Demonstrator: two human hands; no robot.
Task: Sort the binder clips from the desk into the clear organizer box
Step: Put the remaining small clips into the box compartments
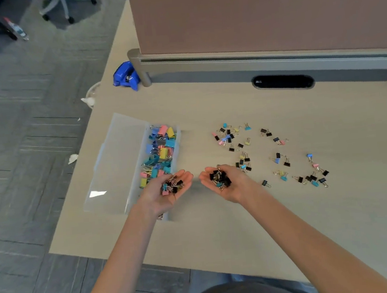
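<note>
We have both hands palm-up over the bench. The left grip is released and cupped, carrying a heap of small binder clips rather than pinching them, and the right grip is released and cupped the same way under a mostly black heap. The left grip hovers over the near end of the clear organizer box, whose farther sections hold larger coloured clips; the right grip is just beside the box, over bare bench. To do this well, we judge we should lower each palm close to the tray before tipping, tilt slowly toward the near section, and empty one hand at a time so nothing bounces over the low wall. Many loose clips remain scattered to the right, well apart from the box. The open lid lies flat on the box's left, reaching toward the bench's left edge, so anything spilled that way could go to the floor. There is open room near us and between the box and the scatter; the partition closes off the far side.
</note>
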